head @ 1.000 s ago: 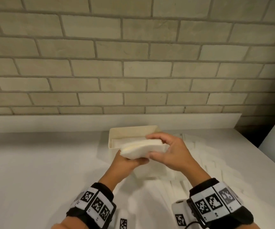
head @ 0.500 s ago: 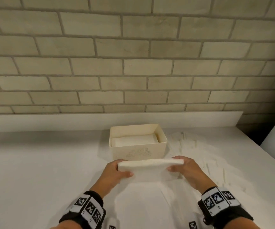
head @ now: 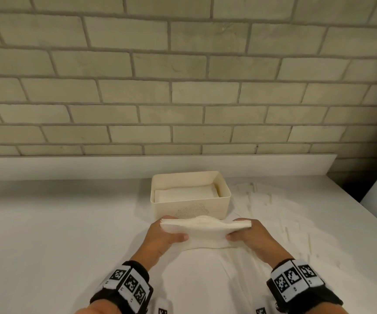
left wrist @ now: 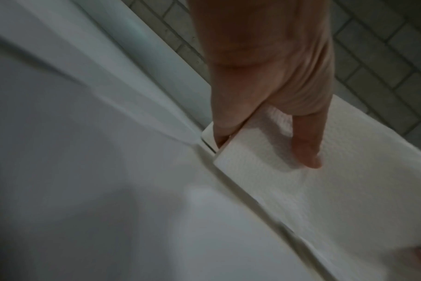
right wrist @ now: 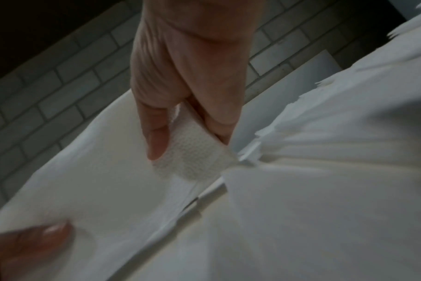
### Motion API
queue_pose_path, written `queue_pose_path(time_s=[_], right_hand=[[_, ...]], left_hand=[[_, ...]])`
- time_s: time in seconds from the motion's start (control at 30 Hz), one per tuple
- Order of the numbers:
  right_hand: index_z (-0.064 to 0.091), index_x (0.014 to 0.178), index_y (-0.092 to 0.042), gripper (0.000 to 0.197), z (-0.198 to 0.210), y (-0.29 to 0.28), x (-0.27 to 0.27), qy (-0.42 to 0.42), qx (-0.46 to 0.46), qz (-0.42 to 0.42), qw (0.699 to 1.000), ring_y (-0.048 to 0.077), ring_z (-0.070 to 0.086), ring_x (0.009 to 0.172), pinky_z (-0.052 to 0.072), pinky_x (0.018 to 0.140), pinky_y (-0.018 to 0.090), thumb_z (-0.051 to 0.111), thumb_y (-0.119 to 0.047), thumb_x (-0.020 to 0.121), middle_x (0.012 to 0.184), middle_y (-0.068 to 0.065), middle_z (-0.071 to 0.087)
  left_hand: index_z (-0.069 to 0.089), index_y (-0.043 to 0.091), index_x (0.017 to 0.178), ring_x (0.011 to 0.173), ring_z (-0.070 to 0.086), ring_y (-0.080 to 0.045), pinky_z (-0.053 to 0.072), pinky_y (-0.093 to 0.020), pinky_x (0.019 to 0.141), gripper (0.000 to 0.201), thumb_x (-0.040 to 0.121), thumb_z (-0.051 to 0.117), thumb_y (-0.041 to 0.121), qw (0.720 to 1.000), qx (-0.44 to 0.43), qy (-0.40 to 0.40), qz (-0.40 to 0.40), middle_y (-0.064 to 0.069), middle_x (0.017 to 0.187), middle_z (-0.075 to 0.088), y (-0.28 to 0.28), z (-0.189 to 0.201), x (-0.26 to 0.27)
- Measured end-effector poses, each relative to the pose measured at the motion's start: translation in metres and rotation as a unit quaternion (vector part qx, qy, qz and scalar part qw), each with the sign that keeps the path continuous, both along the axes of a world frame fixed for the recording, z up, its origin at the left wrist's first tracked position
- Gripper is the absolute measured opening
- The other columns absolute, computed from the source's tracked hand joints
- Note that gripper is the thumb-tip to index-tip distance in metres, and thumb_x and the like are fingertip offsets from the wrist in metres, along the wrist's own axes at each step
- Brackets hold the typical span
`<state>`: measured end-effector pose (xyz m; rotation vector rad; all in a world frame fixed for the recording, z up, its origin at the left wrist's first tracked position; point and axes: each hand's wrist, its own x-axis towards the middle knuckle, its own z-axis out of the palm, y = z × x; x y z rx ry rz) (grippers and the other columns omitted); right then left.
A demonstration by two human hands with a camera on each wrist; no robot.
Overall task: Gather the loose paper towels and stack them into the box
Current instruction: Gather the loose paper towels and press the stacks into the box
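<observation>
Head view, left to right. White countertop (head: 47,234) fills the lower half of the frame, bare on its left part; grey brick wall (head: 183,87) across the top half. Left hand (head: 165,236), lower centre-left, wears a black wristband (head: 126,288) with square coded markers; thumb on the near face, fingers behind, pinching the left end of a folded bundle of paper towels (head: 203,230). Left wrist view confirms: thumb (left wrist: 305,144) pressed on the towel's textured face, other fingers tucked behind its edge. The bundle spans between the two hands at frame centre, slightly humped in the middle, held just in front of the cream box (head: 189,207). Whether its lower edge touches the counter, cannot tell. The box sits centre frame, open-topped, with a flat stack of towels (head: 185,194) already inside, lying low against its left and near walls. Right hand (head: 248,234), lower centre-right, with the same kind of wristband, clamps the bundle's right end between thumb and fingers; right wrist view shows the towel end wrapped between them. Loose towels (head: 273,214) lie scattered on the counter right of the box, out toward the right edge.
</observation>
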<state>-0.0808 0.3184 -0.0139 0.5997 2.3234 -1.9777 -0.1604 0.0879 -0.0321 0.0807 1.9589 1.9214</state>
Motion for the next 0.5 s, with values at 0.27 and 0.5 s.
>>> queue_pose_path(time_s=[0.27, 0.5], right_hand=[[0.069, 0.075, -0.015, 0.034, -0.0027, -0.0013, -0.0034, -0.019, -0.01, 0.005, 1.0, 0.028, 0.065, 0.082, 0.054, 0.075, 0.039, 0.073, 0.0, 0.045, 0.079, 0.006, 0.071], [0.068, 0.09, -0.005, 0.031, -0.0016, 0.0068, -0.0013, -0.039, 0.006, -0.017, 0.999, 0.028, 0.066, 0.079, 0.052, 0.066, 0.034, 0.074, 0.011, 0.065, 0.084, 0.013, 0.071]], left_hand=[[0.056, 0.018, 0.103, 0.102, 0.058, -0.027, 0.054, -0.031, 0.074, 0.06, 0.058, 0.08, -0.013, 1.0, 0.015, -0.021, 0.005, -0.009, 0.109, 0.06, 0.0058, 0.0033, -0.0026], [0.056, 0.012, 0.108, 0.092, 0.06, -0.019, 0.049, -0.022, 0.062, 0.056, 0.062, 0.078, -0.012, 0.999, -0.039, -0.012, -0.024, -0.009, 0.105, 0.063, 0.0071, 0.0104, -0.0022]])
